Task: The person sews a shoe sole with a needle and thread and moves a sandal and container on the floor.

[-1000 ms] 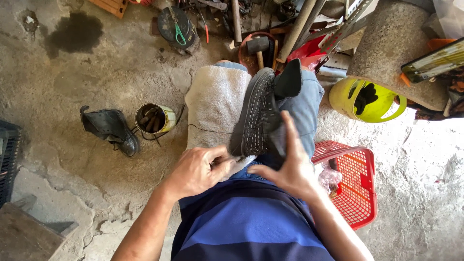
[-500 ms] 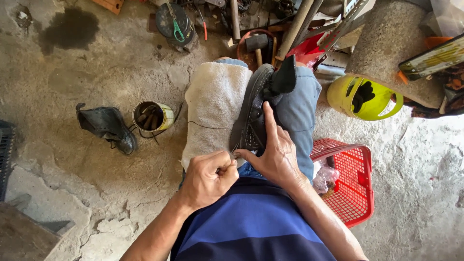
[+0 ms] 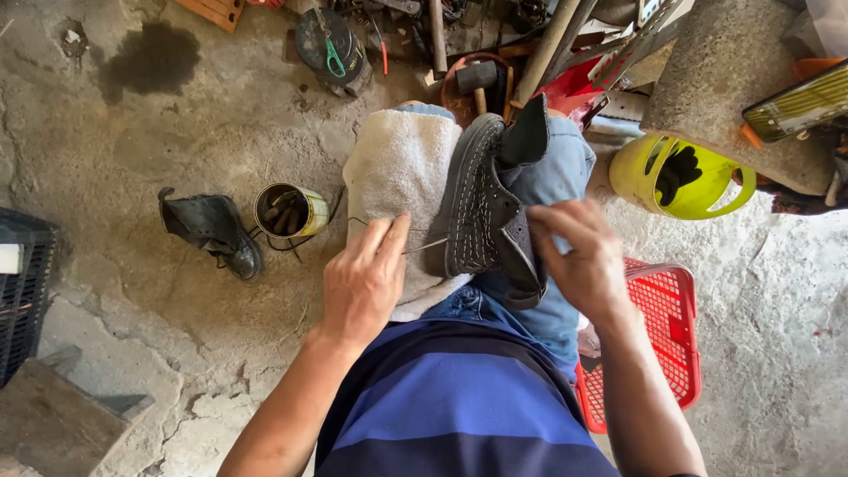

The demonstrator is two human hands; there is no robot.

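1. Left hand (image 3: 364, 281) pinched on a thin thread (image 3: 422, 249), drawn taut away from the shoe toward 9 o'clock, seemingly to tighten a stitch.
2. Right hand (image 3: 579, 258) clamped on the dark shoe (image 3: 488, 208), steadying its upper at 3 o'clock against the pull.
3. Shoe propped sole-outward on the lap, beside a pale towel (image 3: 399, 181) spread over the knee, probably as padding.
4. Red basket (image 3: 664, 331) on the floor at 4 o'clock.
5. Tin can (image 3: 290, 210) and second black shoe (image 3: 212, 230) at 9 o'clock; yellow helmet (image 3: 680, 177) at 2 o'clock.
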